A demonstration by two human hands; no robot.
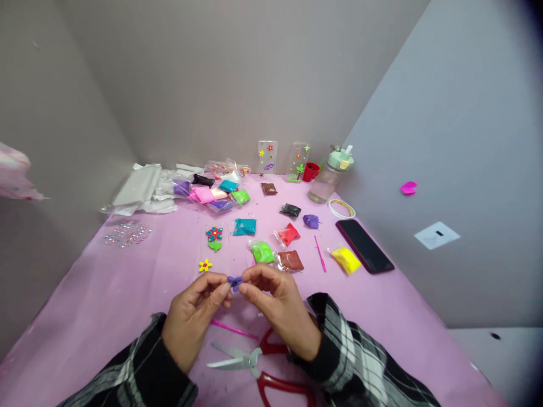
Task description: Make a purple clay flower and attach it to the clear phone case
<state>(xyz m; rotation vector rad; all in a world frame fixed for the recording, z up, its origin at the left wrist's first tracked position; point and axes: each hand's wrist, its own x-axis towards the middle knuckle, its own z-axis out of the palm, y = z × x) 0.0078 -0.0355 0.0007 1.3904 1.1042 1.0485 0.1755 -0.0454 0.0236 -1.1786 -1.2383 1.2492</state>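
Between my two hands, above the pink tabletop, is a small purple clay flower (235, 283) with a dark centre. My left hand (195, 308) pinches its left petals between thumb and fingertips. From the other side, my right hand (278, 305) pinches the right petals the same way. Just beyond the hands lie a yellow clay flower (206, 265) and a red and teal clay flower (214, 234) with a green stem. Red-handled scissors (246, 362) rest partly opened under my right wrist, and a pink stick tool (233, 328) lies below the hands.
Clay packets, including green (262, 252), brown (290, 260) and yellow (346, 260), spread across the middle. A phone (365, 246), white tape roll (341, 209) and water bottle (326, 180) stand or lie right. Rhinestones (127, 234) and white packs (138, 186) are left. Walls enclose the table.
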